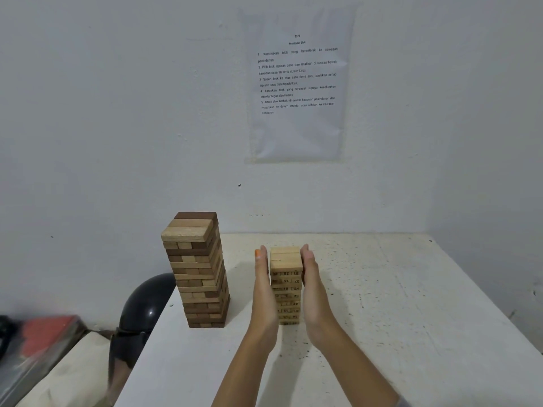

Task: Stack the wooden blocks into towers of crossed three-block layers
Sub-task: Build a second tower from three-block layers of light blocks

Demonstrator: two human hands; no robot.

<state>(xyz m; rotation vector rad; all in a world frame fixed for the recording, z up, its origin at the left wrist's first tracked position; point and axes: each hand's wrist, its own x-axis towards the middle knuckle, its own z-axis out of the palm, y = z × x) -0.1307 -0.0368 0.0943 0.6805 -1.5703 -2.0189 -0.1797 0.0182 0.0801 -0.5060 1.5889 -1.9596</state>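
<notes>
At frame centre, the left hand [263, 277] and right hand [311, 274], fingers straight, press flat against opposite sides of the small numbered tower [286, 284] on the table [396, 304], apparently squaring its 3-block layers; next, release gently without tilting it.

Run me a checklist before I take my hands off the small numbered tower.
1. Left hand and right hand flat against opposite sides of the numbered tower: ok.
2. Numbered tower upright, front face flush: ok.
3. Its back face flush: cannot tell, hidden.
4. Its top layer holds three blocks: ok.
5. Gap between it and the tall two-tone tower: ok, they stand apart.
6. Tall two-tone tower standing straight: cannot tell; it seems to lean, perhaps from the wide lens.
</notes>
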